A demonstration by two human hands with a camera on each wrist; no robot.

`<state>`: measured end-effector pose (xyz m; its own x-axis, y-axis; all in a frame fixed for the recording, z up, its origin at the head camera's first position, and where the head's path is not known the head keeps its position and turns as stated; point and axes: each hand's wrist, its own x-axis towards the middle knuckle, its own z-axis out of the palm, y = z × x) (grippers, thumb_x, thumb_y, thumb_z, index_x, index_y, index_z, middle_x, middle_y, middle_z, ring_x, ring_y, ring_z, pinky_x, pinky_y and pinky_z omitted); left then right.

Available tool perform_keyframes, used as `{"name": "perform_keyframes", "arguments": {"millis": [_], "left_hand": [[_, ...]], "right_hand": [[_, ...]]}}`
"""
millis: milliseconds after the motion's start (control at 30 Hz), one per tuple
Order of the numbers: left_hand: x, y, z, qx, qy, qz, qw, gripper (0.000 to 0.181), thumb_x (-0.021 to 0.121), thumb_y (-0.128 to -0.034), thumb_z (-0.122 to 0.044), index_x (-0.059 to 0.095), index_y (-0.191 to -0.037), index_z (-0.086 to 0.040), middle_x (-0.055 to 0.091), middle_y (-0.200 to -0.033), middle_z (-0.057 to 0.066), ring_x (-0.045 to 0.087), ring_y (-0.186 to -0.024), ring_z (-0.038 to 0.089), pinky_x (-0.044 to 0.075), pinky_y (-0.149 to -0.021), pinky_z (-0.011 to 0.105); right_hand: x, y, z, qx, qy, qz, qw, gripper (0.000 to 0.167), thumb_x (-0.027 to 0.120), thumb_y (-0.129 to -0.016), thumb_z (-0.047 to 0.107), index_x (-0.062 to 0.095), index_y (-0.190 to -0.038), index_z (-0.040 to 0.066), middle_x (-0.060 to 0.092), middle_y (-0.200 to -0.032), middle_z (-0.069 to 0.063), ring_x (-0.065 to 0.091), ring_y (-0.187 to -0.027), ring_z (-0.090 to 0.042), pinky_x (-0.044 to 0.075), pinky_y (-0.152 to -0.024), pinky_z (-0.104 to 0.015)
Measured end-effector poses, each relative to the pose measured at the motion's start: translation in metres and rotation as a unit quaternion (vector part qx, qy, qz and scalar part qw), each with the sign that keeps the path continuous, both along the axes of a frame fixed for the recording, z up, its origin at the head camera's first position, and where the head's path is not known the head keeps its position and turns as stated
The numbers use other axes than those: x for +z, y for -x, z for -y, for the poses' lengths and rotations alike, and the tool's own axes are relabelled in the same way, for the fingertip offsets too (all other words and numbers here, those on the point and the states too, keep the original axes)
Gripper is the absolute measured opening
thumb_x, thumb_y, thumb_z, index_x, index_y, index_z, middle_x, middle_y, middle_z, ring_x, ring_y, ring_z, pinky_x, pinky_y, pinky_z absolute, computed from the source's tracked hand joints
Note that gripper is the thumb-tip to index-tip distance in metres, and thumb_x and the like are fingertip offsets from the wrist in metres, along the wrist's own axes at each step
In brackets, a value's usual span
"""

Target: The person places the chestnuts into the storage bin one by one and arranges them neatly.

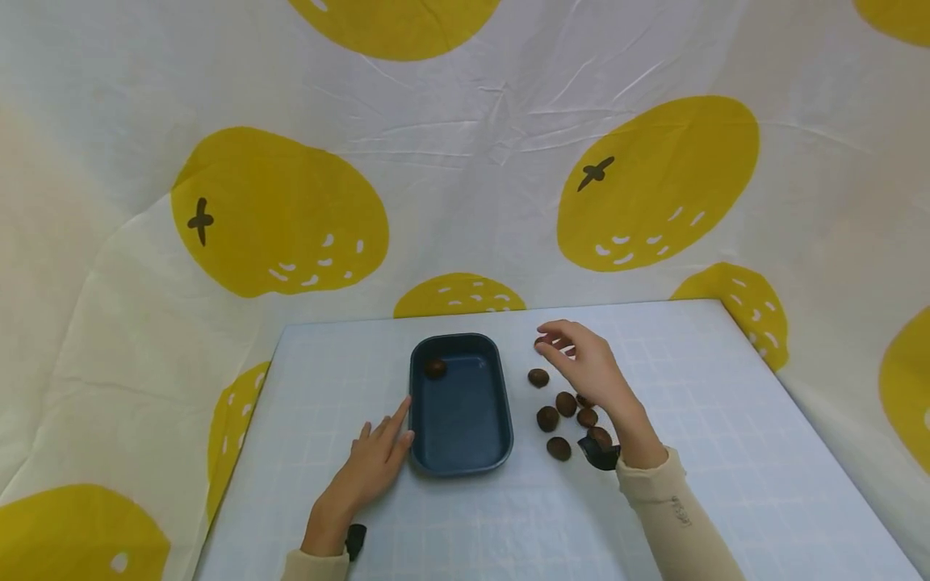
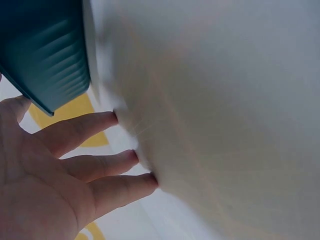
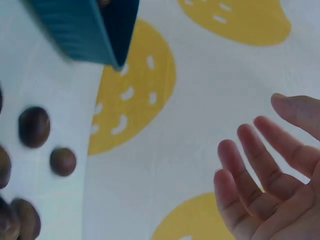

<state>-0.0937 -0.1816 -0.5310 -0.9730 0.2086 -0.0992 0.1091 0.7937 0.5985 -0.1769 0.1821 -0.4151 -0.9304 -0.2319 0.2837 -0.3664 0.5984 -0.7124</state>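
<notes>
A dark blue rectangular tray (image 1: 461,468) stands on the table with one brown chestnut (image 1: 434,369) inside, towards its far left. My left hand (image 1: 374,468) is at the tray's left side, its index finger and thumb by the rim and the other fingertips on the cloth. To the right of the tray, my right hand (image 1: 581,363) hovers above the table with fingers spread and nothing in its grasp, as the right wrist view shows. Just beyond its fingertips a chestnut (image 1: 541,342) is partly hidden. Several more chestnuts (image 1: 548,418) lie loose below the right hand.
A pale checked cloth (image 1: 334,379) covers the table. Behind it hangs a white curtain (image 1: 465,202) printed with big yellow fruit. Black straps (image 1: 600,453) sit at both wrists, and the right forearm passes over part of the chestnut group.
</notes>
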Motion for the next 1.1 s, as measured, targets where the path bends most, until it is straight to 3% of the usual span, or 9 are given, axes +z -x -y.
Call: {"name": "perform_keyframes", "arguments": {"millis": [233,567,800,967,1100], "left_hand": [[-0.004,-0.002,0.001,0.003,0.001,-0.002,1.0,0.06,0.031,-0.1065,-0.056,0.016,-0.161,-0.037,0.039,-0.154,0.021,0.018,-0.138,0.063,0.013,-0.101,0.08],[-0.003,0.0,0.002,-0.002,-0.001,0.0,1.0,0.06,0.03,-0.1066,-0.056,0.014,-0.161,-0.037,0.038,-0.155,0.021,0.017,-0.139,0.062,0.012,-0.102,0.08],[-0.001,0.004,0.002,-0.01,0.002,-0.005,0.9999,0.06,0.027,-0.1062,-0.057,0.013,-0.161,-0.038,0.038,-0.155,0.021,0.017,-0.139,0.062,0.012,-0.102,0.08],[-0.003,0.003,0.002,-0.008,0.002,0.0,1.0,0.06,0.027,-0.1061,-0.058,0.013,-0.161,-0.038,0.037,-0.155,0.021,0.016,-0.139,0.062,0.012,-0.102,0.08],[-0.005,0.001,0.001,-0.005,0.002,0.0,1.0,0.06,0.028,-0.1065,-0.057,0.014,-0.161,-0.037,0.037,-0.155,0.021,0.016,-0.139,0.063,0.012,-0.102,0.08]], "right_hand": [[-0.028,0.005,-0.034,-0.02,0.015,-0.01,0.9996,0.03,0.067,-0.099,0.023,0.066,-0.125,0.009,0.066,-0.119,-0.01,0.062,-0.104,-0.029,0.051,-0.086,-0.053],[-0.066,0.017,-0.075,-0.061,0.0,0.022,0.9979,0.03,0.067,-0.099,0.019,0.065,-0.125,0.004,0.063,-0.119,-0.019,0.059,-0.107,-0.039,0.049,-0.088,-0.057],[-0.091,0.029,-0.094,-0.089,-0.038,0.087,0.9915,0.036,0.066,-0.099,0.021,0.061,-0.13,0.003,0.061,-0.121,-0.027,0.058,-0.109,-0.045,0.047,-0.09,-0.059],[-0.107,0.033,-0.104,-0.073,-0.051,0.158,0.9835,0.042,0.064,-0.1,0.027,0.058,-0.135,0.005,0.059,-0.127,-0.028,0.057,-0.114,-0.046,0.047,-0.092,-0.059],[-0.117,0.035,-0.107,-0.055,-0.059,0.169,0.9824,0.039,0.066,-0.099,0.023,0.06,-0.133,0.004,0.059,-0.127,-0.028,0.056,-0.114,-0.045,0.046,-0.093,-0.059]]}}
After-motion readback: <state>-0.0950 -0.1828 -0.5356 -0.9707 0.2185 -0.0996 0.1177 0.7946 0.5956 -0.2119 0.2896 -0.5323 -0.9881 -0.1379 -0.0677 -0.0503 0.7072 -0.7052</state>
